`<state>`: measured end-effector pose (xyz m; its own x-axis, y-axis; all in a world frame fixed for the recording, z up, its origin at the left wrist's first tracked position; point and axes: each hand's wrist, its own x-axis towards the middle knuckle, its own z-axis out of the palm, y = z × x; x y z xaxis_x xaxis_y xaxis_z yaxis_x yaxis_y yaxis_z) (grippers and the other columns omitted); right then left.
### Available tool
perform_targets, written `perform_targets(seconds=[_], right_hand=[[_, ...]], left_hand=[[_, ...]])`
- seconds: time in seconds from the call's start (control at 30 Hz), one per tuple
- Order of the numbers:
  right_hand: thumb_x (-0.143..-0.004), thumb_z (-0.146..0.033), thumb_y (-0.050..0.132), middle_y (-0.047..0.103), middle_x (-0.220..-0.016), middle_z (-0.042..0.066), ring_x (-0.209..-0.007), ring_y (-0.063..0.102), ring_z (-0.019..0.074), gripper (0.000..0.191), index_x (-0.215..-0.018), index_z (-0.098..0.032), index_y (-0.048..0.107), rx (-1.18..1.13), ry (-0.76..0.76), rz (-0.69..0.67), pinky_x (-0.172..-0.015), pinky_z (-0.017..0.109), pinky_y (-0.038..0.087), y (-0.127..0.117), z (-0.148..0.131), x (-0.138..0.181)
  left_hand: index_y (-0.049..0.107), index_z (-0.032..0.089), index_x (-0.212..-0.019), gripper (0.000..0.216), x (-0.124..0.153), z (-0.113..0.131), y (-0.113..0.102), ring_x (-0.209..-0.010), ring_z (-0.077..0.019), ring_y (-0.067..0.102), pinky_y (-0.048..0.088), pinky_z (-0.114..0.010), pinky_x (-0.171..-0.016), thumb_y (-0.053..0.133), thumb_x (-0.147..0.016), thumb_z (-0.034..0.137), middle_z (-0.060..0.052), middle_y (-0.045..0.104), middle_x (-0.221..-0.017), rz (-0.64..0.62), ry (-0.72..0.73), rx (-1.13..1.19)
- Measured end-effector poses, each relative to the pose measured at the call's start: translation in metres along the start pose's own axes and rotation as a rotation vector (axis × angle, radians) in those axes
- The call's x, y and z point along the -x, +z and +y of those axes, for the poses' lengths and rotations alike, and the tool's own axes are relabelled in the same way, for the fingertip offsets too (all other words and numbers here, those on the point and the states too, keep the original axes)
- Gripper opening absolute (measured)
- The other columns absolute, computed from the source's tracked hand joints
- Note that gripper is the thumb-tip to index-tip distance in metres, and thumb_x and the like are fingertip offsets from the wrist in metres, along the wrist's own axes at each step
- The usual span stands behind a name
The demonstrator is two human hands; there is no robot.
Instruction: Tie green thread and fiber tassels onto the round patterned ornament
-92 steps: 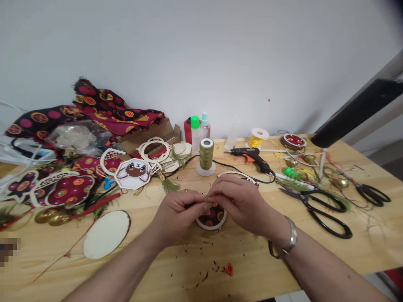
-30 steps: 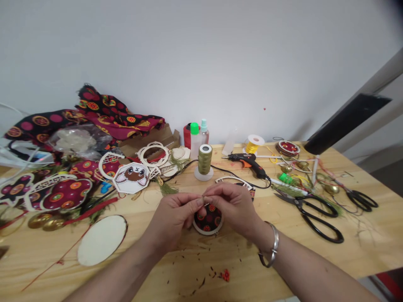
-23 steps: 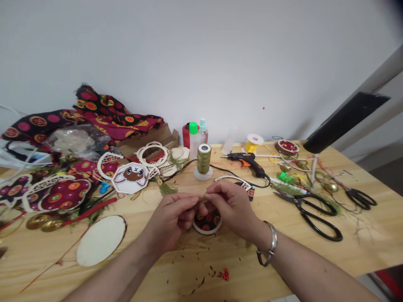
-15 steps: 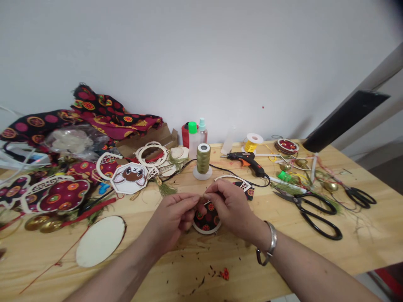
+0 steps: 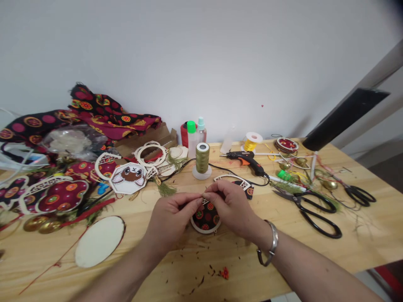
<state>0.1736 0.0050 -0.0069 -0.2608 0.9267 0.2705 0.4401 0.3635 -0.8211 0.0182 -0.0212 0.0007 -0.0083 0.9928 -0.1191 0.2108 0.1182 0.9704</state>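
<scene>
While left hand (image 5: 170, 218) and right hand (image 5: 233, 206) met at the fingertips, each grip was pinched closed; couldn't tell on what. Patterned disc (image 5: 206, 218) lay just beneath on the desk (image 5: 252, 272), partly covered. Risk: thin pinch, blocked view could've caused a slip.

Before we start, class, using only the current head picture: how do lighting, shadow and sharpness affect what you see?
Head view: the wall is brightest mid-picture, the top-right corner dark; a soft shadow lies left of the black roll; the silver bracelet glints; fine detail is soft, so anything between the fingers can't be made out.
</scene>
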Motion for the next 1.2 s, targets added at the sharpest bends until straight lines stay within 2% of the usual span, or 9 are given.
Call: perform_targets(seconds=[0.1, 0.2, 0.3, 0.4, 0.5, 0.67, 0.8, 1.07, 1.2], right_hand=[[-0.077, -0.016, 0.059, 0.062, -0.063, 0.000, -0.060, 0.055, 0.0120, 0.009, -0.068, -0.016, 0.061, -0.060, 0.049, -0.012, -0.059, 0.024, 0.043, 0.001, 0.000, 0.000], [-0.076, -0.017, 0.059, 0.063, -0.064, 0.001, -0.060, 0.056, 0.0121, 0.010, -0.067, -0.016, 0.062, -0.155, 0.103, -0.029, -0.058, 0.024, 0.045, 0.002, 0.000, -0.001], [-0.074, -0.019, 0.060, 0.063, -0.064, 0.000, -0.056, 0.055, 0.0112, 0.005, -0.076, -0.017, 0.064, -0.287, 0.169, -0.071, -0.052, 0.022, 0.045, 0.003, 0.000, -0.002], [-0.072, -0.024, 0.062, 0.061, -0.058, -0.002, -0.046, 0.051, 0.0094, 0.014, -0.085, -0.018, 0.065, -0.400, 0.275, -0.156, -0.043, 0.020, 0.042, 0.004, 0.000, -0.003], [-0.072, -0.026, 0.062, 0.062, -0.060, -0.001, -0.042, 0.050, 0.0088, 0.016, -0.085, -0.017, 0.065, -0.412, 0.341, -0.186, -0.038, 0.020, 0.040, 0.005, 0.001, -0.003], [-0.075, -0.020, 0.060, 0.069, -0.070, 0.002, -0.053, 0.058, 0.0120, 0.015, -0.086, -0.018, 0.069, -0.255, 0.199, -0.104, -0.049, 0.023, 0.047, 0.005, 0.004, -0.002], [-0.077, -0.016, 0.058, 0.072, -0.077, 0.002, -0.067, 0.064, 0.0145, 0.015, -0.082, -0.020, 0.071, -0.171, 0.062, -0.032, -0.063, 0.026, 0.050, 0.004, 0.006, -0.002], [-0.078, -0.014, 0.058, 0.070, -0.073, 0.001, -0.067, 0.063, 0.0139, 0.014, -0.077, -0.020, 0.070, -0.095, -0.024, 0.043, -0.065, 0.025, 0.048, 0.002, 0.010, -0.005], [-0.081, -0.013, 0.055, 0.068, -0.077, 0.003, -0.072, 0.061, 0.0143, 0.014, -0.080, -0.019, 0.068, 0.008, -0.145, 0.025, -0.068, 0.026, 0.046, -0.004, 0.013, -0.008]], left_hand=[[0.076, 0.024, -0.077, 0.014, 0.003, 0.000, 0.001, -0.065, -0.0172, 0.064, 0.048, -0.024, -0.063, 0.064, -0.070, 0.023, 0.000, 0.075, -0.074, 0.090, 0.164, -0.190], [0.076, 0.024, -0.076, 0.013, 0.003, -0.001, 0.002, -0.063, -0.0180, 0.063, 0.047, -0.025, -0.062, 0.065, -0.069, 0.023, -0.001, 0.074, -0.072, 0.132, 0.219, -0.240], [0.076, 0.022, -0.072, 0.011, 0.002, 0.002, 0.001, -0.061, -0.0187, 0.063, 0.047, -0.025, -0.059, 0.067, -0.067, 0.023, -0.002, 0.074, -0.068, 0.139, 0.131, -0.134], [0.075, 0.019, -0.069, 0.009, -0.001, 0.006, -0.001, -0.060, -0.0175, 0.061, 0.045, -0.024, -0.057, 0.068, -0.065, 0.024, -0.002, 0.072, -0.064, 0.158, 0.013, -0.031], [0.073, 0.017, -0.065, 0.011, -0.004, 0.006, -0.004, -0.045, -0.0102, 0.049, 0.035, -0.020, -0.043, 0.067, -0.067, 0.027, 0.000, 0.066, -0.057, 0.151, -0.064, 0.031], [0.072, 0.016, -0.068, 0.014, -0.009, -0.001, -0.005, -0.037, -0.0034, 0.031, 0.020, -0.019, -0.035, 0.068, -0.067, 0.029, 0.002, 0.061, -0.057, 0.120, -0.127, 0.192], [0.072, 0.014, -0.068, 0.016, -0.010, -0.003, -0.004, -0.037, -0.0024, 0.029, 0.018, -0.018, -0.036, 0.072, -0.063, 0.030, 0.002, 0.060, -0.054, 0.120, -0.171, 0.292], [0.072, 0.013, -0.068, 0.016, -0.009, -0.003, -0.004, -0.035, -0.0024, 0.030, 0.019, -0.018, -0.035, 0.074, -0.060, 0.028, 0.001, 0.059, -0.050, 0.035, -0.237, 0.379], [0.072, 0.013, -0.065, 0.016, -0.009, -0.002, -0.003, -0.035, -0.0027, 0.030, 0.021, -0.018, -0.035, 0.074, -0.060, 0.028, 0.001, 0.059, -0.048, 0.010, -0.252, 0.360]])
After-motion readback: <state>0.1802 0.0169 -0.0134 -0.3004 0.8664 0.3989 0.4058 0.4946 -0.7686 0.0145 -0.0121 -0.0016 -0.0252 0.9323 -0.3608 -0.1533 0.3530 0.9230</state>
